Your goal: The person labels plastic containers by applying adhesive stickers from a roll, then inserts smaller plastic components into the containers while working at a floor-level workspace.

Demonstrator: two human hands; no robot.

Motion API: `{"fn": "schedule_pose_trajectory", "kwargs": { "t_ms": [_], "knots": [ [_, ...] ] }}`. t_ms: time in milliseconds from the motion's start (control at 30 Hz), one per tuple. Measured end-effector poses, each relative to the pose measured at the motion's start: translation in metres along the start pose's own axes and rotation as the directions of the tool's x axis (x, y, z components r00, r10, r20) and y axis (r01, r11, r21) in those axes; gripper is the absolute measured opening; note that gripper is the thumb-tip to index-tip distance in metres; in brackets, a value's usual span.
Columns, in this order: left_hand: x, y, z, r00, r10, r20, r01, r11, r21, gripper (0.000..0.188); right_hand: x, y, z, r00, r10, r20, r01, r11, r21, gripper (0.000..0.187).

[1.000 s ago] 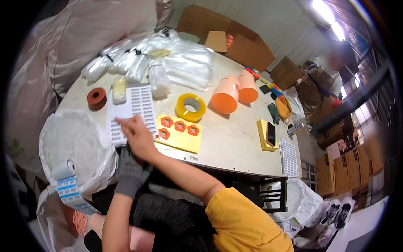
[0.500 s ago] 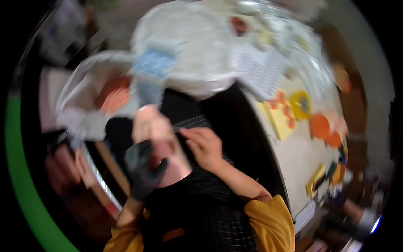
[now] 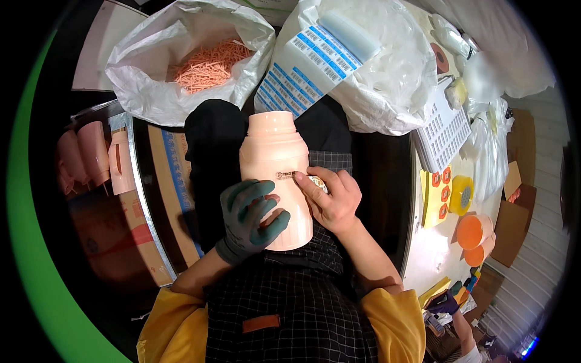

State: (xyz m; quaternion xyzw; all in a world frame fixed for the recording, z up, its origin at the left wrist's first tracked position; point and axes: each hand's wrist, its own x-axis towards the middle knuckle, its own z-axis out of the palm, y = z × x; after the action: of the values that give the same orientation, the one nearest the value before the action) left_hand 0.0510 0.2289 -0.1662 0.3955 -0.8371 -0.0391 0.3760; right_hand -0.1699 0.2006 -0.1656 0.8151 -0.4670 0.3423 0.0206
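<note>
A pale pink plastic flask body (image 3: 287, 215) with a narrower ringed neck lies along my lap, neck pointing away from me. My left hand (image 3: 251, 215), in a grey-green glove, rests on its left side with the fingers curled against it. My bare right hand (image 3: 333, 199) is at the right side, the index fingertip touching the small dark printed mark on the flask. Part of a small patterned label (image 3: 319, 183) shows between the fingers of that hand; the rest is hidden.
A blue-and-white sticker sheet (image 3: 307, 68) lies beyond my knees. White bags stand ahead, one holding pink strips (image 3: 212, 65). On the right table (image 3: 426, 257) are printed sheets (image 3: 445, 130), a yellow tape roll (image 3: 462, 195) and orange-ended cups (image 3: 471, 232). Pink flask bodies (image 3: 94, 151) sit left. A co-worker's gloved hand (image 3: 445, 304) shows lower right.
My right hand has come from beside the flask onto its surface at the printed mark. The flask has turned more upright in view, and the view has shifted and sharpened.
</note>
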Motion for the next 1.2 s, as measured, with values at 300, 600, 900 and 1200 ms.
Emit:
{"fn": "schedule_pose_trajectory", "kwargs": {
  "t_ms": [300,600,900,1200],
  "knots": [
    [0.005,-0.005,0.005,0.999,0.010,-0.048,-0.012,0.999,-0.043,0.033,0.006,0.005,0.000,0.999,-0.006,0.042,0.004,0.999,0.046,0.042],
    [-0.001,-0.009,-0.001,0.991,-0.116,0.072,0.118,0.993,-0.030,0.026,-0.017,0.019,-0.003,0.989,0.145,-0.018,-0.144,0.987,0.070,0.045],
    [0.070,-0.060,-0.024,0.839,-0.544,-0.033,0.505,0.798,-0.328,0.037,-0.016,-0.050,0.030,0.990,0.124,-0.064,-0.076,0.865,0.495,0.041],
    [0.089,-0.136,0.004,0.826,-0.239,0.510,0.545,0.107,-0.832,0.023,-0.034,-0.019,-0.080,0.800,0.600,0.016,-0.491,0.638,0.594,0.032]
  ]
}}
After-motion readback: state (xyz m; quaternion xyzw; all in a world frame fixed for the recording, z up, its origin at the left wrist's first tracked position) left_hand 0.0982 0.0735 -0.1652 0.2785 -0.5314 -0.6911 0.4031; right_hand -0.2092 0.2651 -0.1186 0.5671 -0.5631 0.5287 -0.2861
